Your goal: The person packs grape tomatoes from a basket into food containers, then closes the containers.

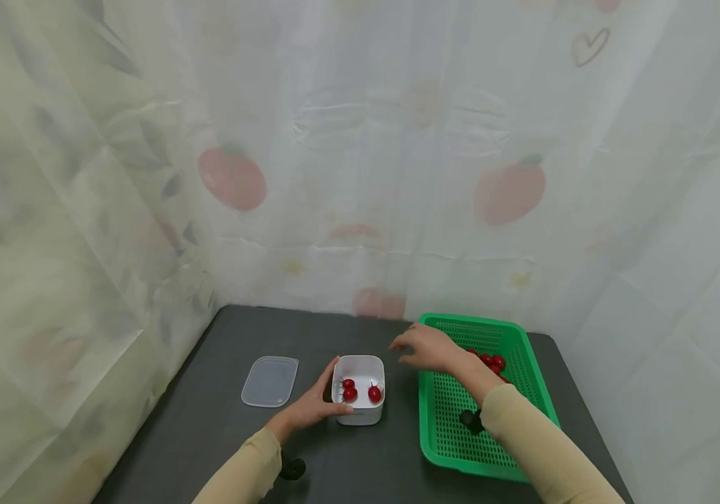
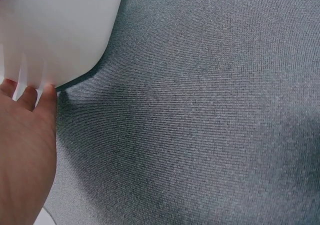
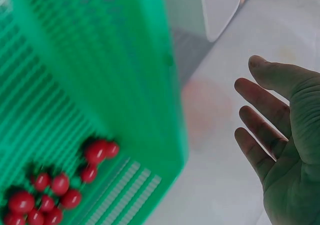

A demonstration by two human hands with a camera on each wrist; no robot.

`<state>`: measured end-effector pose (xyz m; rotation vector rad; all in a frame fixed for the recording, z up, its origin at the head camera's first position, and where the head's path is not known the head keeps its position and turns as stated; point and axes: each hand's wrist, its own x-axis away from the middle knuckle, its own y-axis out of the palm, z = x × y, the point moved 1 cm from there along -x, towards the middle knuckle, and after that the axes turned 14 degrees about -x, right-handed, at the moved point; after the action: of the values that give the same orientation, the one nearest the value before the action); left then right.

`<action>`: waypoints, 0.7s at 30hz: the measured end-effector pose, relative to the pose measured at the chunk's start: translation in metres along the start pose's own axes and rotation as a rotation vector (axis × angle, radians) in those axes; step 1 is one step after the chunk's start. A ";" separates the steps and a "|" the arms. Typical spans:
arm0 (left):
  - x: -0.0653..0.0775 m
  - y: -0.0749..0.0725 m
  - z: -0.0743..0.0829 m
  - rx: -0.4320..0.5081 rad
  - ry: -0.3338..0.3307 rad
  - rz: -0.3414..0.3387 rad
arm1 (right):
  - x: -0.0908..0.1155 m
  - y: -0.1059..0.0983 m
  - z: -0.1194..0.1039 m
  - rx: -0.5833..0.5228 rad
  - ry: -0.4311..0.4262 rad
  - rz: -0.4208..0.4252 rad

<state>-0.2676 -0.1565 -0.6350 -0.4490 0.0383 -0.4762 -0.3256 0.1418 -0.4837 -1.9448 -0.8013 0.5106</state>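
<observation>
My left hand (image 1: 312, 406) grips a white plastic container (image 1: 361, 418), thumb along its near side and fingers at its left side. In the left wrist view, fingertips (image 2: 47, 92) press on the container wall (image 2: 60, 30). Inside lie three cherry tomatoes (image 1: 375, 393), two at the left and one at the right. My right hand (image 1: 431, 348) hovers over the left edge of a green basket (image 1: 426, 427), fingers loosely extended and nothing between them, as the right wrist view also shows. Several more cherry tomatoes (image 3: 60, 184) lie together inside the basket, partly hidden by my right arm in the head view.
A flat translucent lid (image 1: 270, 381) lies on the dark table (image 1: 360, 465), left of the container. The basket's raised rim stands along the right side. Printed curtains (image 1: 360, 175) hang behind the table and to both sides.
</observation>
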 end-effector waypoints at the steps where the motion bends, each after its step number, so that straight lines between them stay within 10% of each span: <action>1: 0.000 0.000 0.000 -0.004 0.000 0.000 | 0.006 -0.004 0.004 -0.004 0.011 0.006; 21: 0.004 0.000 0.008 -0.018 -0.012 0.001 | 0.092 -0.025 0.078 -0.004 0.274 0.041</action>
<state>-0.2630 -0.1546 -0.6273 -0.4696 0.0307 -0.4726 -0.3194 0.2636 -0.5011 -1.9845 -0.5895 0.2579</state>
